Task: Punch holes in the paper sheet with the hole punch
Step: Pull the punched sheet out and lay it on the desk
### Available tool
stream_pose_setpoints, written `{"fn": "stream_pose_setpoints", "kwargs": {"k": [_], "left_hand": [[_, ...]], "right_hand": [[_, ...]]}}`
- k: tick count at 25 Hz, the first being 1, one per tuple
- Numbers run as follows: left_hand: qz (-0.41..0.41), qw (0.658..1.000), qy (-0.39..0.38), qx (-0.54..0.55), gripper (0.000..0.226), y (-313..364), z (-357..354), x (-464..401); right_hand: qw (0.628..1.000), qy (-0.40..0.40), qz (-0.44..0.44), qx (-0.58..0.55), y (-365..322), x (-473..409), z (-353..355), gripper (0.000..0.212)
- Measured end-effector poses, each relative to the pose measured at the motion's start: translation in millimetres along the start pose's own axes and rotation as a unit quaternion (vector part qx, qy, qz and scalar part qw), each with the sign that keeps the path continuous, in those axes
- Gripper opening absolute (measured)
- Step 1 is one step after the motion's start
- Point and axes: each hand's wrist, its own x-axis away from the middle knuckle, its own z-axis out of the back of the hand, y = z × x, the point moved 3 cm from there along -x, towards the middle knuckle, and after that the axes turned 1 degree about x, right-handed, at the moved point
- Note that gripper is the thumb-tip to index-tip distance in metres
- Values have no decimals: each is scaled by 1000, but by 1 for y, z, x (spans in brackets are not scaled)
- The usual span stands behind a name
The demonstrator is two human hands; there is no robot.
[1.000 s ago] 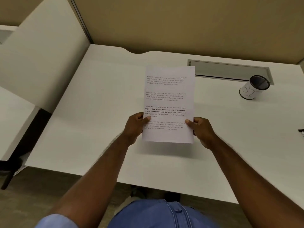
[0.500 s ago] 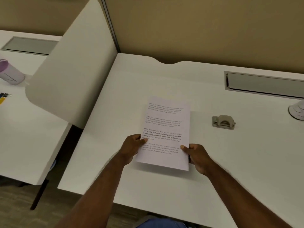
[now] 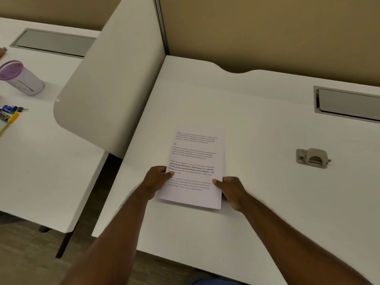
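A white paper sheet with several blocks of printed text lies low over the white desk, its long side running away from me. A small dark hole shows near its left edge. My left hand pinches the sheet's left edge near the bottom, thumb on top. My right hand pinches the lower right edge the same way. The grey metal hole punch sits on the desk to the right of the sheet, well apart from both hands.
A curved white divider panel stands at the desk's left edge. A grey cable tray cover is set into the desk at the back right. The neighbouring desk on the left holds a purple-lidded cup and small items.
The sheet has come down from an upright hold towards the desk top, still held by both hands. The view has swung left; the punch came into sight and the cup on the right left it.
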Motion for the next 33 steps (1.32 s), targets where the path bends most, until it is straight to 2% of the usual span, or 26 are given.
{"fn": "stream_pose_setpoints", "kwargs": {"k": [4, 7, 11, 14, 16, 19, 22, 24, 27, 29, 33], "left_hand": [[-26, 989, 46, -141, 31, 0, 13, -10], [-37, 975, 70, -209, 27, 2, 17, -14], [-50, 964, 98, -242, 20, 4, 16, -13], [-41, 958, 132, -252, 22, 0, 16, -13], [-32, 957, 153, -245, 26, -2, 21, -15], [-56, 947, 178, -262, 26, 4, 25, -7], [-137, 944, 199, -225, 23, 22, 4, 20], [-164, 949, 186, -194, 17, 33, -26, 44], [-176, 958, 145, -176, 11, 38, -90, 77], [-205, 956, 105, -180, 10, 32, -136, 94], [-258, 945, 23, -201, 17, 11, -220, 113]], "right_hand": [[997, 34, -2, 67, -1, -5, -4, 27], [995, 40, 7, 87, -1, -6, -2, 23], [986, 62, 41, 148, -3, -3, 6, 29], [960, 73, 86, 255, -6, -3, 12, 37], [949, 87, 103, 286, -7, 0, 21, 39], [949, 117, 124, 266, -6, 18, 50, 36], [953, 172, 155, 197, 10, 47, 111, 29], [942, 246, 169, 154, 37, 67, 167, 20], [893, 367, 196, 172, 100, 101, 244, 14], [878, 395, 199, 183, 145, 118, 273, 28], [870, 370, 179, 272, 208, 127, 282, 67]]}}
